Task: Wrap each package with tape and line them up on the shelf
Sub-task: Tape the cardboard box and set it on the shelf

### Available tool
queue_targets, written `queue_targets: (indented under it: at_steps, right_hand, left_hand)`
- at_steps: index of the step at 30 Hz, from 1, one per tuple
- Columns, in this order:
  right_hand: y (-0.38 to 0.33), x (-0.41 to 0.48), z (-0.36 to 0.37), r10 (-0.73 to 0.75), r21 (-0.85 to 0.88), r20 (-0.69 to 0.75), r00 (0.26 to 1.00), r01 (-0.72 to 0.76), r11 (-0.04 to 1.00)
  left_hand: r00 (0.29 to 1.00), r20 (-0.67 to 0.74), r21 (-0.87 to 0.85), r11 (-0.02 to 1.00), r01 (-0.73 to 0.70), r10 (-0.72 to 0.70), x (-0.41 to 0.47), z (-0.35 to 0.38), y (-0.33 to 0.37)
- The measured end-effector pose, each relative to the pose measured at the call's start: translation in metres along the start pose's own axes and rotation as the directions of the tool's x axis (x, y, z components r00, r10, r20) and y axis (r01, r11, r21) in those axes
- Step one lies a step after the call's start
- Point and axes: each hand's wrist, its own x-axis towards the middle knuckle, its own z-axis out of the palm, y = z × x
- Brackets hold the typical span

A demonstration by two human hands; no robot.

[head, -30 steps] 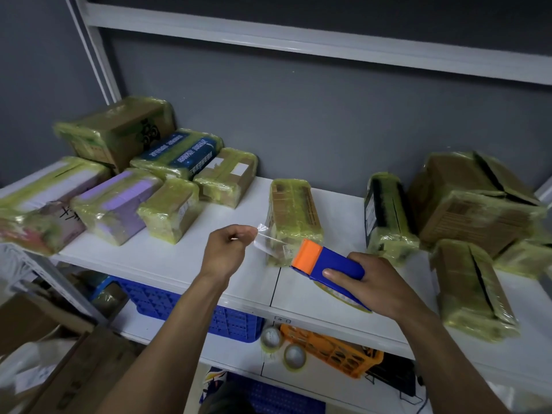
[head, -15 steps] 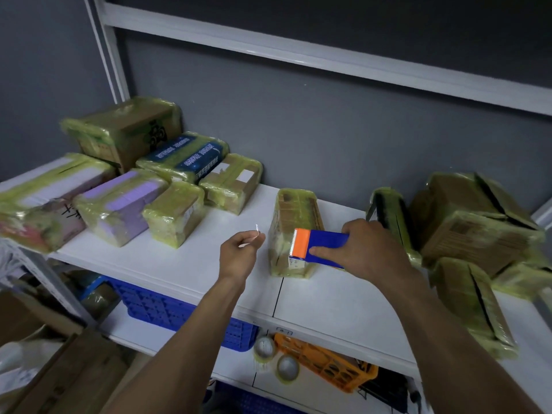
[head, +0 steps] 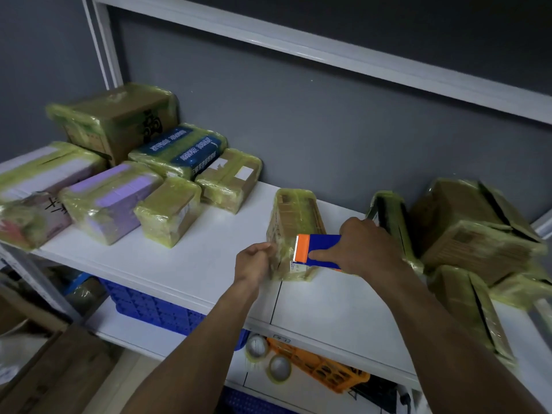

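Observation:
A narrow brown package (head: 294,218) wrapped in yellowish tape stands on the white shelf (head: 209,264) in the middle. My right hand (head: 363,249) grips a blue and orange tape dispenser (head: 313,251) against the package's near right side. My left hand (head: 254,261) has curled fingers and touches the package's near left corner; whether it pinches a tape end there I cannot tell. Several wrapped packages (head: 167,210) lie in rows at the left.
More wrapped boxes (head: 466,231) are piled at the right of the shelf, one (head: 388,216) close behind my right hand. On the lower shelf sit a blue crate (head: 155,306), an orange basket (head: 322,366) and two tape rolls (head: 268,357). Cardboard lies at the bottom left.
My right hand carried the dispenser from the shelf's front up against the middle package. My left hand, which pinched a loose tape end, moved right until it touches the package.

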Motion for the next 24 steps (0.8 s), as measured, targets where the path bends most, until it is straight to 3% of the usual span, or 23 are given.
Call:
queue_targets:
  at_steps: [6,8,11,14,16,20,22,24]
  right_hand:
    - [-0.001,0.006,0.004,0.002,-0.010,0.020,1.000,-0.002,1.000]
    - [0.000,0.008,0.003,0.006,-0.013,0.024,1.000,-0.005,1.000]
    - [0.002,0.009,0.004,0.007,-0.002,0.046,0.999,-0.007,1.000]
    - [0.004,0.009,0.008,-0.006,0.015,0.053,0.999,0.006,1.000]
    - [0.004,0.009,0.009,-0.011,0.014,0.048,0.999,0.010,1.000]
    - [0.007,0.011,0.009,-0.001,0.008,0.050,0.999,0.001,1.000]
    - [0.009,0.011,0.011,-0.009,0.015,0.063,0.998,0.008,1.000]
    - [0.010,0.012,0.012,-0.018,0.025,0.069,0.997,0.016,1.000]
  left_hand:
    - [0.997,0.072,0.018,0.999,-0.030,0.029,0.002,0.006,-0.004]
    - [0.998,0.034,0.074,0.996,-0.050,0.048,-0.001,0.003,-0.005]
    - [0.952,-0.052,0.147,0.946,-0.290,0.300,-0.003,-0.002,-0.016]
    - [0.873,0.102,0.045,0.874,-0.483,0.477,-0.011,0.003,-0.022]
    - [0.862,0.191,0.059,0.872,-0.487,0.469,-0.011,0.007,-0.023]
    - [0.892,0.326,0.206,0.897,-0.391,0.314,-0.003,0.007,-0.029]
    - [0.898,0.299,0.163,0.910,-0.383,0.324,-0.005,0.004,-0.031]
    - [0.886,0.181,0.116,0.886,-0.450,0.426,-0.009,0.004,-0.028]
